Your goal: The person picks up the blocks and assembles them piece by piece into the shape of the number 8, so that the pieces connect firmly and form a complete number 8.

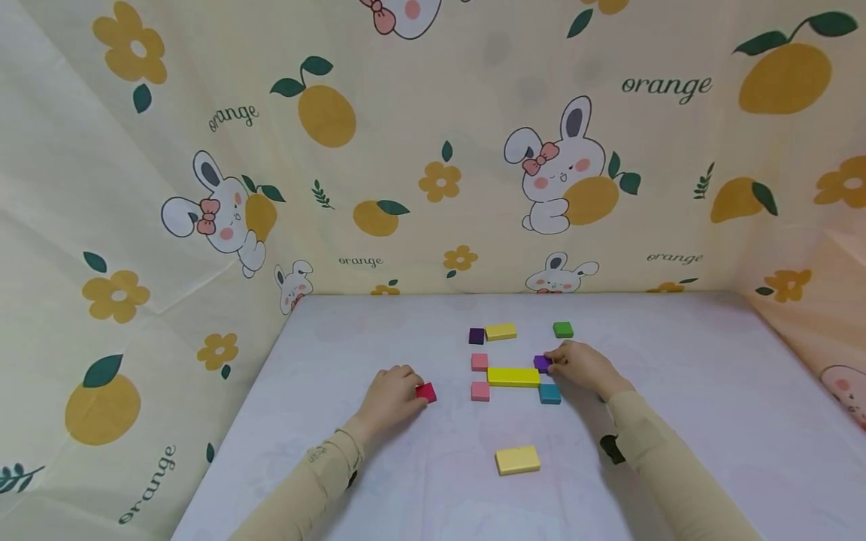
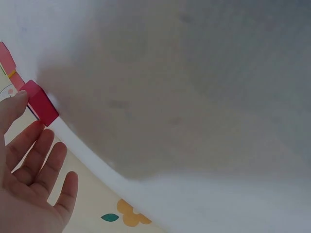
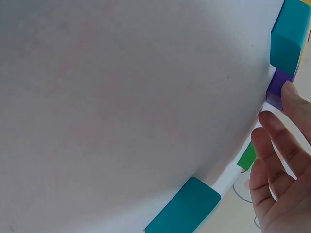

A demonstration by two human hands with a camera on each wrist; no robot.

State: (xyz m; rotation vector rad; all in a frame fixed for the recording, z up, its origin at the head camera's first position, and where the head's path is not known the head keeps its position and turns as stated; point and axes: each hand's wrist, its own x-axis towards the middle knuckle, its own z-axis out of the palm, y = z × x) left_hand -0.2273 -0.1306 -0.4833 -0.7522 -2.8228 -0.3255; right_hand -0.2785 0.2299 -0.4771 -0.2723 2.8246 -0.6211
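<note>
My left hand pinches a red block between thumb and fingertips, left of the other blocks; the left wrist view shows the thumb on one side of it. My right hand holds a purple block by thumb and forefinger, at the far right end of a long yellow block. A teal block sits at that bar's near right corner. Two pink blocks, one far and one near, lie at its left end. The fingers partly cover the purple block.
Farther back lie a dark purple block, a pale yellow block beside it, and a green block. Another pale yellow block lies nearer. A second teal block appears below the right hand. A printed cloth hangs behind the table.
</note>
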